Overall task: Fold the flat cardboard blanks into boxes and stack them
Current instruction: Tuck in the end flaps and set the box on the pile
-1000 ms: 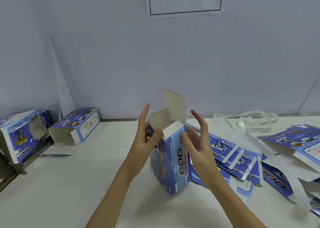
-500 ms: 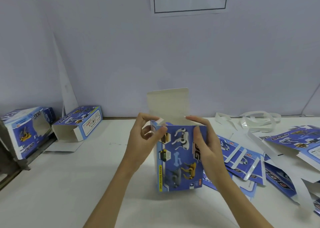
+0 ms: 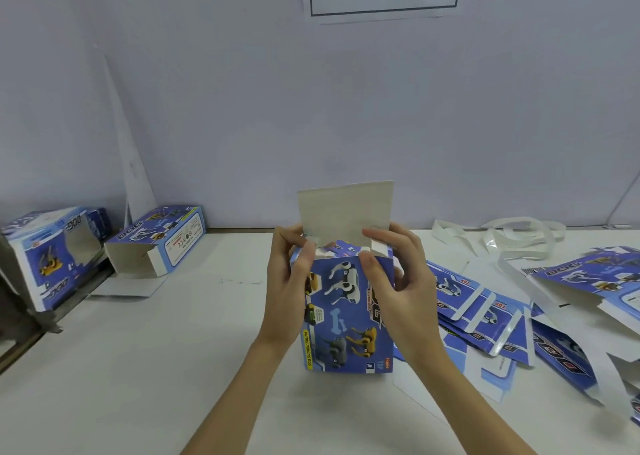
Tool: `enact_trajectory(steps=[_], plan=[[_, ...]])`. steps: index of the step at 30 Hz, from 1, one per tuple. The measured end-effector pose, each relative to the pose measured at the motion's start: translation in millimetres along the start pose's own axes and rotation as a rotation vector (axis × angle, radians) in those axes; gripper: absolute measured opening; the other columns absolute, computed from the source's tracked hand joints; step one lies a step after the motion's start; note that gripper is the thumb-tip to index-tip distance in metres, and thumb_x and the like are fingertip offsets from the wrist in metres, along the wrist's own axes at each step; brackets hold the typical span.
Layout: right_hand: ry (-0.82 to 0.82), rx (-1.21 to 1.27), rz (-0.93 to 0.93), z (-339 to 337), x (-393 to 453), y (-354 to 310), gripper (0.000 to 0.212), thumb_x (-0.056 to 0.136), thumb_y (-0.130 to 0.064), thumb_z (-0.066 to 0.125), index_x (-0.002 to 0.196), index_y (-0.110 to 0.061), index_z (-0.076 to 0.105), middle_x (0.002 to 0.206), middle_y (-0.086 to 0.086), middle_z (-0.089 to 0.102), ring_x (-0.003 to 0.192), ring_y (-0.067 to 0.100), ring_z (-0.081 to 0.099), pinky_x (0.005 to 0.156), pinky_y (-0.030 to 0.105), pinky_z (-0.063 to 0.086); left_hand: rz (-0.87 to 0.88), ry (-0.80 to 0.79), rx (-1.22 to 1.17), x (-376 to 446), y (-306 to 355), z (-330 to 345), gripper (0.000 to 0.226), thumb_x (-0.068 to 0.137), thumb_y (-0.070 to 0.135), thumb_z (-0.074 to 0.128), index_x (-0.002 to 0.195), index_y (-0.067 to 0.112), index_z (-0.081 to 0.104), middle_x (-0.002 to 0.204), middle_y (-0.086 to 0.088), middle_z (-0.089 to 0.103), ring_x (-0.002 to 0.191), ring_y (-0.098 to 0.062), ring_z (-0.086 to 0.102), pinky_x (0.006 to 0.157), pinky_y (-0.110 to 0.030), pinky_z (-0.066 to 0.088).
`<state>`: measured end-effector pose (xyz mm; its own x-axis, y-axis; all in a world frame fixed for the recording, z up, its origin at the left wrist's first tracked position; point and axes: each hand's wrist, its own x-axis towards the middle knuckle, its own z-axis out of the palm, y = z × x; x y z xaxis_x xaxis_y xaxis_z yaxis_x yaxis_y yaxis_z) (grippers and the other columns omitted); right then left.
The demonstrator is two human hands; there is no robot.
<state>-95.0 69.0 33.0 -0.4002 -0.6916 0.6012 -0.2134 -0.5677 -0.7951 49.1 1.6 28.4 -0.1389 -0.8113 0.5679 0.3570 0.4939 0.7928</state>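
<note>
I counted one box in my hands, two more folded boxes at the left edge of the frame, and a spread of flat blanks at the right whose number I could not tell, since they overlapped. The box I held stood upright on the white table just below the middle of the frame, blue, printed with robot dogs in white, yellow and grey, a bone and a yellow strip of text down its lower left side. Its large top flap stood straight up, showing plain pale card inside. My left hand gripped the upper left corner, thumb on the front face, fingers curled behind. My right hand gripped the upper right corner, its thumb pressing a small white side flap at the opening. Of the other boxes, one lay on its side with its open end toward me, the other leaned at the far left. White plastic straps lay coiled in the upper right of the table.
</note>
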Motion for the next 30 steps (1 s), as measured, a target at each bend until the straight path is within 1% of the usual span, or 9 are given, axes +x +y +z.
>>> enact_trajectory(steps=[4,9,14,17,19,20,23,26,30], plan=[[-0.047,-0.025,-0.006,-12.3,3.0,0.3,0.029,0.093,-0.037,0.070,0.121,-0.028,0.072,0.136,-0.011,0.056,0.133,0.021,0.058,0.085,0.045,0.064,-0.032,0.050,0.037,1.4,3.4,7.3,0.045,0.090,0.067,0.067,0.102,0.025,0.056,0.097,-0.001,0.072,0.097,-0.030,0.075,0.067,-0.053,0.059],[-0.072,-0.067,-0.031,-15.7,1.6,-5.1,0.033,0.094,-0.060,0.067,0.122,-0.042,0.065,0.140,-0.019,0.056,0.132,0.015,0.058,0.087,0.046,0.064,-0.077,0.024,-0.046,4.4,8.6,5.6,0.048,0.085,0.061,0.079,0.094,0.021,0.054,0.097,0.000,0.068,0.087,-0.024,0.070,0.071,-0.047,0.055],[-0.042,-0.006,-0.037,-12.7,-2.7,-2.3,0.031,0.095,-0.034,0.067,0.123,-0.026,0.055,0.135,-0.012,0.062,0.128,0.017,0.062,0.084,0.061,0.062,-0.130,0.002,-0.078,4.2,12.5,3.0,0.057,0.076,0.064,0.084,0.108,0.023,0.061,0.117,-0.002,0.073,0.110,-0.037,0.072,0.079,-0.064,0.056],[-0.026,-0.006,-0.063,-15.6,-3.1,0.2,0.020,0.097,-0.030,0.067,0.112,-0.022,0.056,0.135,-0.016,0.062,0.127,0.019,0.063,0.083,0.063,0.060,-0.138,-0.031,-0.076,2.5,17.1,3.2,0.073,0.076,0.071,0.080,0.114,0.016,0.050,0.117,-0.008,0.070,0.112,-0.041,0.071,0.076,-0.055,0.063],[0.003,-0.011,-0.108,-16.5,-4.6,-1.1,0.023,0.100,-0.046,0.067,0.106,-0.025,0.058,0.135,-0.015,0.063,0.124,0.025,0.065,0.085,0.062,0.060,-0.169,-0.041,-0.196,2.8,20.3,3.6,0.086,0.078,0.071,0.077,0.122,0.006,0.041,0.125,-0.014,0.069,0.111,-0.038,0.072,0.076,-0.045,0.065],[0.024,0.003,-0.119,-16.4,-5.3,-3.0,0.030,0.098,-0.058,0.063,0.104,-0.028,0.059,0.135,-0.011,0.064,0.122,0.029,0.066,0.085,0.062,0.059,-0.175,-0.043,-0.250,3.0,20.5,2.9,0.081,0.081,0.068,0.077,0.122,0.008,0.041,0.129,-0.018,0.067,0.111,-0.038,0.072,0.077,-0.043,0.064],[0.064,0.128,-0.074,-12.3,-6.4,-5.8,0.045,0.093,-0.071,0.060,0.103,-0.027,0.056,0.134,0.002,0.066,0.119,0.035,0.067,0.074,0.050,0.064,-0.086,-0.078,-0.175,3.7,21.6,5.4,0.020,0.095,0.040,0.065,0.113,0.035,0.060,0.140,-0.028,0.047,0.122,-0.044,0.064,0.080,-0.044,0.063],[0.075,0.257,-0.081,-4.0,-11.0,-5.7,0.046,0.098,-0.062,0.062,0.115,-0.023,0.046,0.139,0.007,0.062,0.122,0.031,0.066,0.077,0.035,0.065,0.029,-0.104,-0.062,-1.4,12.3,9.6,0.022,0.095,0.028,0.051,0.113,0.024,0.062,0.129,-0.018,0.055,0.125,-0.042,0.061,0.083,-0.043,0.062],[0.062,0.182,-0.179,-1.5,-14.9,5.2,0.029,0.106,-0.031,0.048,0.134,-0.025,0.051,0.140,0.014,0.058,0.123,0.041,0.061,0.089,0.052,0.059,0.114,0.034,0.078,-8.2,6.4,15.0,0.028,0.100,0.055,0.060,0.104,0.027,0.063,0.121,-0.001,0.067,0.121,-0.035,0.066,0.068,-0.051,0.064]])
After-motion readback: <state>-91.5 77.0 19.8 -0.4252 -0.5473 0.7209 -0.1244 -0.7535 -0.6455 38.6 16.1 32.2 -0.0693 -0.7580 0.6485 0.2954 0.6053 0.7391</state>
